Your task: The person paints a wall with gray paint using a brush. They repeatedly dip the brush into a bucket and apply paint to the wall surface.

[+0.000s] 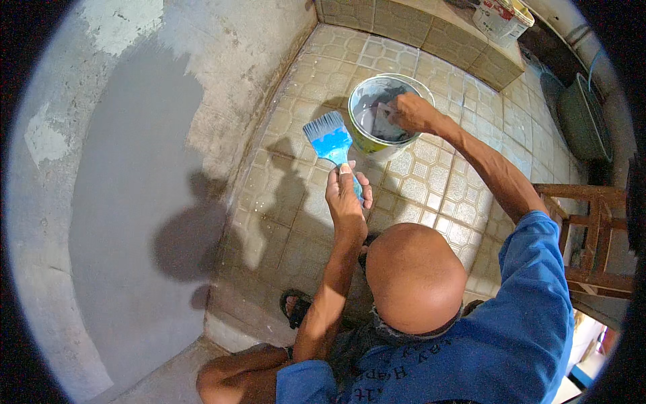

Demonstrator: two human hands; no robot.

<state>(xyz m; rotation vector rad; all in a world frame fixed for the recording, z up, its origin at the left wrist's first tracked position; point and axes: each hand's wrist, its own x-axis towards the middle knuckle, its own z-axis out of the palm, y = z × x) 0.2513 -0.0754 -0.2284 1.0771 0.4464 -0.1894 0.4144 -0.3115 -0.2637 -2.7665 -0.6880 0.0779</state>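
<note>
My left hand (344, 197) grips the handle of a wide paintbrush (333, 143). Its blue ferrule and grey-coated bristles point up and away from me, just left of a bucket. That plastic bucket (376, 147) stands on the tiled floor with grey wet material inside and smeared on its inner wall. Reaching over the rim from the right, my right hand (415, 112) holds a flat scraper-like tool (382, 120) inside the bucket. The fingers hide much of this tool. To the left, a smooth grey coated area (136, 166) covers part of the rough wall.
A tiled ledge (444, 43) runs along the back, with a stained white tub (502, 22) on it. Farther right are a dark green basin (585, 121) and a wooden stool or bench (598, 232). My bent knee (416, 278) rises below the bucket.
</note>
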